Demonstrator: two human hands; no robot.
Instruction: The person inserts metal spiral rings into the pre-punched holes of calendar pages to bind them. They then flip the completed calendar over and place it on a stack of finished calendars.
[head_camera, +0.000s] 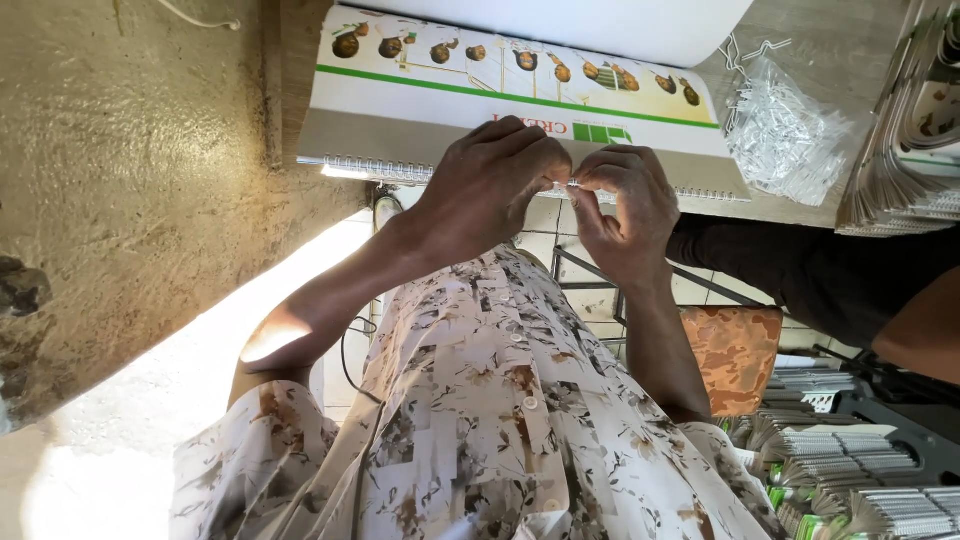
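Observation:
A spiral-bound calendar (500, 105) with a green stripe and a row of small brown pictures lies on the table ahead of me. Its wire binding (380, 171) runs along the near edge. My left hand (490, 185) and my right hand (625, 205) meet at the middle of that edge. Both pinch a small metal wire piece (573, 184) between fingertips, right at the binding. The fingers hide most of the wire piece.
A clear bag of wire hangers (785, 135) lies at the right of the calendar. Stacks of bound calendars (905, 130) sit at far right and lower right (860, 470). Another person's dark sleeve (800, 265) reaches in from the right. A rough wall (130, 170) stands at left.

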